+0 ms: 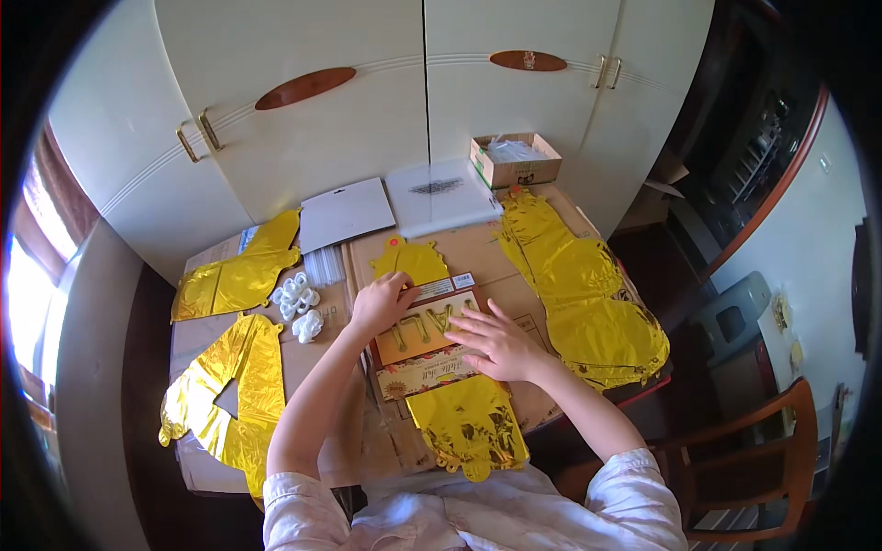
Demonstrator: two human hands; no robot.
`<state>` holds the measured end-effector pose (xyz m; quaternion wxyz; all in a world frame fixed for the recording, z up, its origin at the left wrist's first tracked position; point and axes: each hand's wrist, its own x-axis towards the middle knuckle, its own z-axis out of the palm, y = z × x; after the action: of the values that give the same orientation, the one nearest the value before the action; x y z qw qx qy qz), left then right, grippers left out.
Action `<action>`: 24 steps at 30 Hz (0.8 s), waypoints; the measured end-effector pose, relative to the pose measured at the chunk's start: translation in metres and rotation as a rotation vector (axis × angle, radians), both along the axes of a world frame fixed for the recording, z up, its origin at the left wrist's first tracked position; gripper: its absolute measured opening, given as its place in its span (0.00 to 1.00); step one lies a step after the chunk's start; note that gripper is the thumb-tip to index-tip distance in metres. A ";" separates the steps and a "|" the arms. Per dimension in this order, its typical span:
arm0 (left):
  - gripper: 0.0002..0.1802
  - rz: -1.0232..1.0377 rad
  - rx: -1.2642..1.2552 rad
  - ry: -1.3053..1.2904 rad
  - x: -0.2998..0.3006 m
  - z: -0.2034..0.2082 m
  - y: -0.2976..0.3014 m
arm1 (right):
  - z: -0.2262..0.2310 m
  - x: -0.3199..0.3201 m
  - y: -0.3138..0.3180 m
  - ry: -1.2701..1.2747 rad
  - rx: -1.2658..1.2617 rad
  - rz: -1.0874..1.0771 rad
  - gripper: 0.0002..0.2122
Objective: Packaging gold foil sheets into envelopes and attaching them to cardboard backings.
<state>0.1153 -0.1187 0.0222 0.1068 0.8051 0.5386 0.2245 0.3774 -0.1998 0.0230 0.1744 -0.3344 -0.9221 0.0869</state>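
A flat printed package (pixel 420 376) with pictures of gold letter balloons lies in front of me. My left hand (pixel 382 304) is closed at its upper left edge, fingers bent and the fingertips partly hidden. My right hand (pixel 501 344) rests on its right side, fingers stretched out and apart. Below the package, a flat gold foil balloon (pixel 469 422) sticks out toward me. Another piece of gold foil (pixel 411 262) shows beyond its upper edge; whether the two are one balloon is hidden.
Flat gold balloons lie at right (pixel 583 285), far left (pixel 243 271) and near left (pixel 234 395). White curled bundles (pixel 296 296), grey-white cards (pixel 347 215), a white plastic bag (pixel 441 197) and a cardboard box (pixel 516 169) sit on the cardboard-covered table. A wooden chair (pixel 790 450) stands right.
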 end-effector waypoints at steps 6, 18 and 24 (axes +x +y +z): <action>0.13 -0.035 0.206 0.012 0.001 -0.005 -0.005 | -0.019 0.001 0.001 -0.018 0.018 0.046 0.19; 0.34 -0.477 0.157 0.201 0.015 -0.003 -0.076 | -0.015 -0.002 -0.001 0.016 0.060 0.033 0.16; 0.36 -0.478 0.148 0.281 0.015 -0.004 -0.075 | -0.010 0.000 -0.003 0.078 -0.025 0.027 0.19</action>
<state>0.1302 -0.1938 0.0179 0.0218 0.9381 0.3250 0.1179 0.3773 -0.2029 0.0129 0.2046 -0.3204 -0.9179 0.1138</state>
